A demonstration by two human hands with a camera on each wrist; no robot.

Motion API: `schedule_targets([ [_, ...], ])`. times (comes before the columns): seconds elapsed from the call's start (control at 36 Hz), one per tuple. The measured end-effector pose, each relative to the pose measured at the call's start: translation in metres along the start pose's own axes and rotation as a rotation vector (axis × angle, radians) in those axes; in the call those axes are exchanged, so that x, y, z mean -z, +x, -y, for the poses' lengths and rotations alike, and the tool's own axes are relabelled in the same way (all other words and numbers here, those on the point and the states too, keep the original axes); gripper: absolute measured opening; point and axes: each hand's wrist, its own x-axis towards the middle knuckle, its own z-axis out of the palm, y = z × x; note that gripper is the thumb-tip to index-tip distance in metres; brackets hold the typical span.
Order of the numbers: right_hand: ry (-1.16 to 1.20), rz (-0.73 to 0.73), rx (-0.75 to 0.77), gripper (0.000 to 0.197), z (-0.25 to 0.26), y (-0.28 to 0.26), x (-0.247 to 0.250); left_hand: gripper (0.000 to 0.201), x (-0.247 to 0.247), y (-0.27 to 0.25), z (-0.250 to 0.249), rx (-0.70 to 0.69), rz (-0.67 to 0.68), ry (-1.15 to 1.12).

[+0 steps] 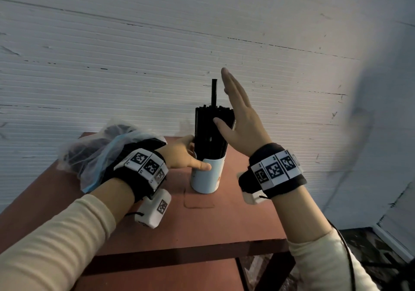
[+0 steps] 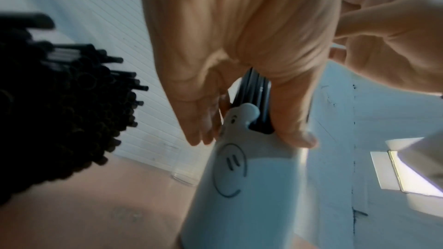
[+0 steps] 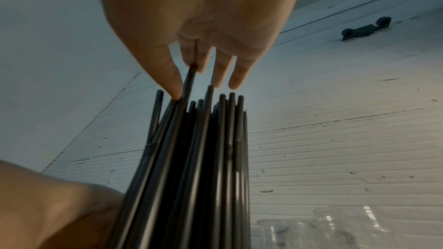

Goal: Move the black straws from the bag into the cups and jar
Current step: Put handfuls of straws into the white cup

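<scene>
Sleeves [image 1: 56, 234] of cream knit fill the lower corners of the head view, each wrist wrapped in a black band with printed markers. Past them, mid-frame, a white cup [image 1: 207, 175] stands upright on the reddish table [image 1: 202, 228], packed with black straws [image 1: 210, 133] that rise well above its rim; one straw [image 1: 214, 93] sticks up higher than the rest.

The left hand [image 1: 183, 153], left of centre, grips the cup near its rim, thumb across the front and fingers round the far side; the left wrist view shows the thumb [image 2: 291, 120] pressed at the rim beside the straws and a smiley face drawn on the cup [image 2: 239, 186].

The right hand [image 1: 238, 120], right of centre, is held flat and wide with straight fingers pointing up, its thumb resting against the side of the bundle. In the right wrist view the thumb tip [image 3: 173, 86] touches the straws [image 3: 196, 158] and the tall one reaches the fingers; whether it is pinched cannot be told.

At the left of the head view a clear plastic bag [image 1: 94, 153] lies on the table behind the left wrist, dark straws inside. Clear cups [image 3: 323, 230] stand low right in the right wrist view, blurred, before the white ribbed wall [image 1: 134, 43].
</scene>
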Motion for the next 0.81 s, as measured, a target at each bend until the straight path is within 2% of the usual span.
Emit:
schedule_targets([
  [0.08, -0.051, 0.017, 0.001, 0.075, 0.002, 0.004, 0.001, 0.066, -0.005, 0.002, 0.001, -0.006, -0.062, -0.016],
  [0.22, -0.129, -0.068, -0.040, 0.046, -0.006, -0.002, -0.004, 0.064, -0.008, 0.006, 0.000, -0.001, -0.111, 0.010],
  [0.31, -0.170, -0.032, -0.058, 0.040, -0.010, -0.015, -0.014, 0.073, -0.008, 0.007, 0.000, 0.012, -0.134, 0.006],
  [0.42, -0.123, -0.016, -0.091, 0.043, -0.011, -0.024, -0.019, 0.094, -0.008, 0.008, 0.001, 0.037, -0.149, 0.018],
  [0.58, -0.142, 0.045, -0.130, 0.056, -0.004, -0.019, -0.018, 0.089, -0.009, 0.007, 0.002, 0.038, -0.145, -0.006],
  [0.67, -0.165, 0.087, -0.132, 0.055, -0.006, -0.022, -0.023, 0.093, -0.012, 0.005, 0.002, 0.045, -0.149, -0.026],
  [0.81, -0.116, 0.058, -0.149, 0.065, -0.011, -0.026, -0.024, 0.105, -0.017, 0.009, 0.008, 0.041, -0.143, -0.096],
])
